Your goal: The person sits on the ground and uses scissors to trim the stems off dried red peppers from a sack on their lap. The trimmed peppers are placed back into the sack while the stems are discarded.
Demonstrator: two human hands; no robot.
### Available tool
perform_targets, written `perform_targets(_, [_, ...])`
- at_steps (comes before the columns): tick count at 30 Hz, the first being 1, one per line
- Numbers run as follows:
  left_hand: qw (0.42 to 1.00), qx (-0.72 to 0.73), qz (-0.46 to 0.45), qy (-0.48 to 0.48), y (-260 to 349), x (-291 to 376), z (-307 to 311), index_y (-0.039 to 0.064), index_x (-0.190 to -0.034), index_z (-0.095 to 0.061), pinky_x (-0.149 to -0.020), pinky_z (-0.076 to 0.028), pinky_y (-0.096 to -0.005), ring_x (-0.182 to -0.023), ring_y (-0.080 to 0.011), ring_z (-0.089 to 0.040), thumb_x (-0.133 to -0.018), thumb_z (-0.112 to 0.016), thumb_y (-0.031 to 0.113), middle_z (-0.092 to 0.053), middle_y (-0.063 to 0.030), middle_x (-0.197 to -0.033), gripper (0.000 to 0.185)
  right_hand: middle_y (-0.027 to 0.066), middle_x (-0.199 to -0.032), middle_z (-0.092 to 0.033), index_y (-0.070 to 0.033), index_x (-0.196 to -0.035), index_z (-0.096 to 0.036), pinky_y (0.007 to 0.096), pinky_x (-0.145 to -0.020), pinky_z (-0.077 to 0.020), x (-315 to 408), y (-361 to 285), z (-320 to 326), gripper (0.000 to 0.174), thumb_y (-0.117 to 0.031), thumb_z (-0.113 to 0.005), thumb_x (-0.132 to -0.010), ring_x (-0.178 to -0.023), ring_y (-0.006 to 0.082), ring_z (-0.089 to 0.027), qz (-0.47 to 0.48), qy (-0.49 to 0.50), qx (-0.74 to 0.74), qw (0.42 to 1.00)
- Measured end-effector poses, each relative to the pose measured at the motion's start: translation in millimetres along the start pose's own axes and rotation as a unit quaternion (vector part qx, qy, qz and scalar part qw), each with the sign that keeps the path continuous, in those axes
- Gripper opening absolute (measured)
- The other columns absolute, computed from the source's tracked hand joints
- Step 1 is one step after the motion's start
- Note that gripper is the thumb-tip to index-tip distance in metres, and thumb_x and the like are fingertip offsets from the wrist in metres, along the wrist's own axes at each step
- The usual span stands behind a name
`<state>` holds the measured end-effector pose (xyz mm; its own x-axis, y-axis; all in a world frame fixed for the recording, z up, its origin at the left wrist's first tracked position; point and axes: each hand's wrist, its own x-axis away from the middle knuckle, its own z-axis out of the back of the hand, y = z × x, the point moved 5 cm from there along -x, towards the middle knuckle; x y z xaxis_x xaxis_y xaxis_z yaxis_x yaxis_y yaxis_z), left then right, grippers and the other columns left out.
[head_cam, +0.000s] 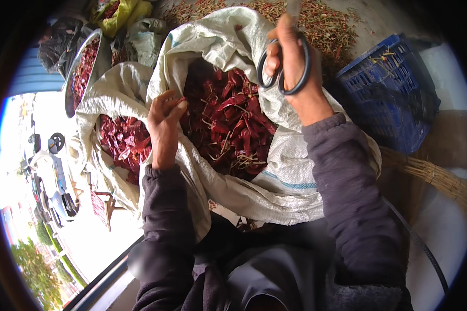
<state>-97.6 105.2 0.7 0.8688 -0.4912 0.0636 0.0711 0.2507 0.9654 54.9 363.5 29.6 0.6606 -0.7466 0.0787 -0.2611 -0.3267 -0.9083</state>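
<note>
A large white woven sack (233,190) stands before me with its rim rolled down. Dried red chillies (233,124), several with pale stems, fill its mouth. Over the sack's left edge, my left hand (165,122) pinches a small dark red piece, apparently a chilli, between thumb and fingers. My right hand (295,70) is raised above the right rim, holding scissors with black loop handles (306,68); their blades point away from me and are blurred. To the left, a smaller white sack (120,81) holds cut or flattened red chilli pieces (126,140).
A metal basin (95,77) of red chillies stands at the upper left, near a yellow sack (118,25). Stems and scraps (330,29) cover the floor beyond. At right are a blue plastic crate (393,89) and a straw broom (432,173). Parked scooters (58,182) show outside at left.
</note>
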Motion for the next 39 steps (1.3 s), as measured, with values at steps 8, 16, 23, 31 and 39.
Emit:
perform_targets(8, [0.993,0.073,0.070,-0.054,-23.7,-10.2,-1.9,-0.001,-0.112,-0.065,-0.070,-0.051,-0.0246,-0.081,-0.0141,-0.064,-0.090,-0.068,0.003,-0.067,-0.0067,-0.089,0.023,0.0273,-0.124,-0.062,0.002,-0.133,-0.039,0.0447,-0.103,-0.0469,3.0,13.1,15.9,0.103,-0.080,-0.067,-0.078,-0.116,0.0312,-0.063,-0.058,-0.013,-0.093,0.994])
perform_targets(16, [0.901,-0.387,-0.012,-0.196,-66.9,4.1,-39.9,0.003,-0.104,-0.071,-0.072,-0.053,-0.0367,-0.074,-0.0240,-0.067,-0.085,-0.077,0.025,-0.071,-0.0137,-0.084,0.029,0.0216,-0.116,-0.066,0.000,-0.136,-0.045,0.0377,-0.090,-0.0543,-0.2,26.0,7.2,0.097,-0.075,-0.069,-0.080,-0.103,0.0252,-0.067,-0.101,-0.045,-0.080,0.991])
perform_targets(23, [0.892,-0.404,-0.106,-0.173,-45.3,12.7,-60.9,0.003,-0.094,-0.069,-0.070,-0.053,-0.0405,-0.076,-0.0337,-0.069,-0.086,-0.075,0.021,-0.067,-0.0210,-0.082,0.021,0.0129,-0.102,-0.069,0.000,-0.120,-0.062,0.0328,-0.085,-0.0525,15.4,32.2,-5.1,0.069,-0.060,-0.071,-0.088,-0.091,0.0204,-0.068,-0.090,-0.117,0.153,0.977])
perform_targets(31, [0.992,-0.051,0.013,-0.112,2.2,10.1,-36.3,0.000,-0.095,-0.068,-0.070,-0.050,-0.0277,-0.078,-0.0097,-0.061,-0.095,-0.069,0.014,-0.069,-0.0044,-0.083,0.014,0.0139,-0.078,-0.066,0.001,-0.109,-0.062,0.0360,-0.068,-0.0516,54.2,61.5,-47.3,0.042,-0.034,-0.076,-0.090,-0.073,0.0239,-0.067,0.044,-0.252,0.452,0.855])
perform_targets(39, [0.969,0.213,0.117,-0.046,13.5,19.8,-30.6,0.005,-0.106,-0.063,-0.055,-0.039,-0.0187,-0.064,-0.0029,-0.048,-0.100,-0.065,0.017,-0.060,0.0046,-0.082,0.013,0.0162,-0.088,-0.068,0.000,-0.110,-0.061,0.0376,-0.073,-0.0530,66.4,58.6,-70.2,0.035,-0.022,-0.076,-0.088,-0.080,0.0276,-0.069,0.052,-0.277,0.395,0.874])
